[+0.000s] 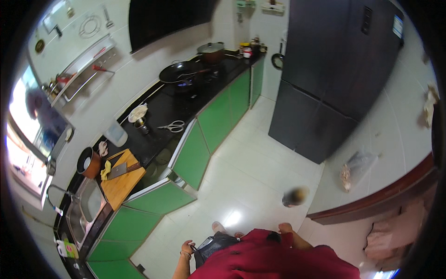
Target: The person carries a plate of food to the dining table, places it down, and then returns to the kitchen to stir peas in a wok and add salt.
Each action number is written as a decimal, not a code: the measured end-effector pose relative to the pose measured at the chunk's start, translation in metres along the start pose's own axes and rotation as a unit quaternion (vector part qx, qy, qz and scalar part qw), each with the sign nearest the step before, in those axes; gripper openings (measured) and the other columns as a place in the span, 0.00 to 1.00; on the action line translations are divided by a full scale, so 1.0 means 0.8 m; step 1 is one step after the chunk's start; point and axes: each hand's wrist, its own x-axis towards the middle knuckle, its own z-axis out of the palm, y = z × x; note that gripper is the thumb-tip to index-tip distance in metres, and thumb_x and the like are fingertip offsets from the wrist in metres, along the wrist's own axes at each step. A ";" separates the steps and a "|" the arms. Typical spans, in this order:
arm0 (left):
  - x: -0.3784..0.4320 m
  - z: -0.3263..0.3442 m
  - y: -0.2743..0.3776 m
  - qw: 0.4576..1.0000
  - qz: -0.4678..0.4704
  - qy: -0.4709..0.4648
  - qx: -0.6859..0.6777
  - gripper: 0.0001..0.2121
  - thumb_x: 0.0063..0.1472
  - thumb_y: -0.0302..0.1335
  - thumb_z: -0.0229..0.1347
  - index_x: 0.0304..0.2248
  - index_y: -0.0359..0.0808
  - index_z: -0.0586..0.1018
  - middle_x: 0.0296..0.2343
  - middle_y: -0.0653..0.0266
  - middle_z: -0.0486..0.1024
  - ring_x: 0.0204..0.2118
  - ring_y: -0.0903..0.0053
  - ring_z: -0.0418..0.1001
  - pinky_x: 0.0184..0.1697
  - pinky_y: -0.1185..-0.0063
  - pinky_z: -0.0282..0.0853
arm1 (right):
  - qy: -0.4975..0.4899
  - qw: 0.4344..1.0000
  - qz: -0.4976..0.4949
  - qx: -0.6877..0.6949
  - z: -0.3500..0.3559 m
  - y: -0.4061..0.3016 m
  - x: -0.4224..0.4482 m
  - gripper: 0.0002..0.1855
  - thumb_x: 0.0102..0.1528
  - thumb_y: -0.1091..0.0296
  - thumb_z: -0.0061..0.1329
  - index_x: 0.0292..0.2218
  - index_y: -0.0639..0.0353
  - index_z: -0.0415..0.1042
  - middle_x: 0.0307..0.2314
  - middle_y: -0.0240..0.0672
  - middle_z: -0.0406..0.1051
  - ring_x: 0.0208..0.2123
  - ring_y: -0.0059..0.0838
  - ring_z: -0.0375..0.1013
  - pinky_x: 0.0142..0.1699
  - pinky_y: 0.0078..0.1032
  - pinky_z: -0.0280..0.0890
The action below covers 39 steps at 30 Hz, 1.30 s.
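My left hand (188, 247), with a bracelet at the wrist, hangs at the bottom beside a dark mesh bag (210, 247). Its fingers are partly curled near the bag's edge; whether they grip it is unclear. My right hand (285, 228) hangs at my other side with bent fingers, and I see nothing in it. Ahead to the left, a cleaver (118, 171) and a yellow cloth (105, 170) lie on a wooden cutting board (120, 188) by the sink. Kitchen scissors (172, 126) rest on the black countertop (156, 104), near a metal cup (141, 126).
A wok (179, 71) sits on the stove over a blue flame, beside a lidded pot (210, 52). Green cabinets (216, 118) line the left. A dark refrigerator (313, 104) stands at the back right. A blurred cylindrical object (295, 197) stands on the tiled floor (244, 167).
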 end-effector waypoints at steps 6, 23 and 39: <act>0.048 -0.031 -0.004 0.998 -0.044 -0.003 -0.046 0.12 0.46 0.26 0.52 0.33 0.39 0.71 0.24 0.64 0.69 0.24 0.76 0.65 0.22 0.77 0.66 | 0.118 0.930 0.278 0.209 0.113 0.042 0.039 0.12 0.44 0.62 0.39 0.25 0.59 0.71 0.22 0.44 0.69 0.25 0.35 0.69 0.32 0.28 0.64; 0.168 -0.055 0.120 0.990 -0.130 -0.029 -0.034 0.10 0.50 0.27 0.47 0.35 0.38 0.69 0.21 0.67 0.68 0.22 0.79 0.66 0.23 0.77 0.65 | 0.270 0.963 0.012 0.019 -0.069 -0.017 0.151 0.16 0.45 0.59 0.41 0.30 0.63 0.67 0.15 0.33 0.65 0.17 0.28 0.67 0.17 0.26 0.57; 0.292 0.083 0.287 0.963 -0.127 0.031 -0.235 0.09 0.50 0.27 0.47 0.33 0.36 0.69 0.20 0.65 0.69 0.21 0.78 0.68 0.23 0.79 0.67 | 0.197 0.923 0.121 0.309 -0.394 0.145 0.468 0.06 0.42 0.70 0.41 0.22 0.61 0.68 0.14 0.36 0.66 0.16 0.27 0.65 0.21 0.25 0.59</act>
